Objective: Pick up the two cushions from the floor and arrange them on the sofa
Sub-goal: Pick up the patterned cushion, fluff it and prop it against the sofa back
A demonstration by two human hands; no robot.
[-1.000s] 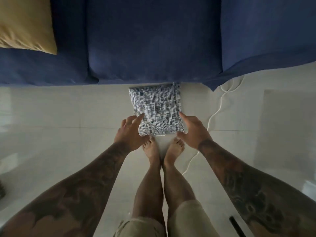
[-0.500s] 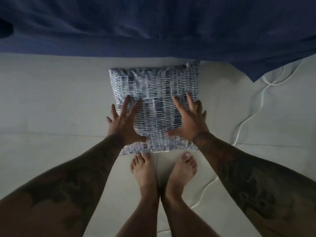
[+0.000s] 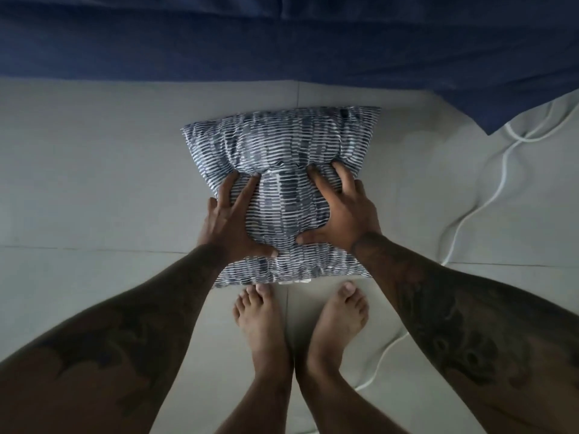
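A blue-and-white striped cushion lies on the pale tiled floor just in front of my bare feet. My left hand presses into its left half, fingers dug into the fabric. My right hand squeezes its right half, so the cover bunches into a crease between the two hands. The dark blue sofa runs along the top of the view, close behind the cushion. Only this one cushion is in sight.
A white cable snakes over the floor at the right, from under the sofa's hanging cover down past my right foot. Bare floor tiles stretch to the left of the cushion.
The view has dropped closer to the floor. My hands went from lying spread on the cushion to gripping it, and the fabric now bulges and creases between them.
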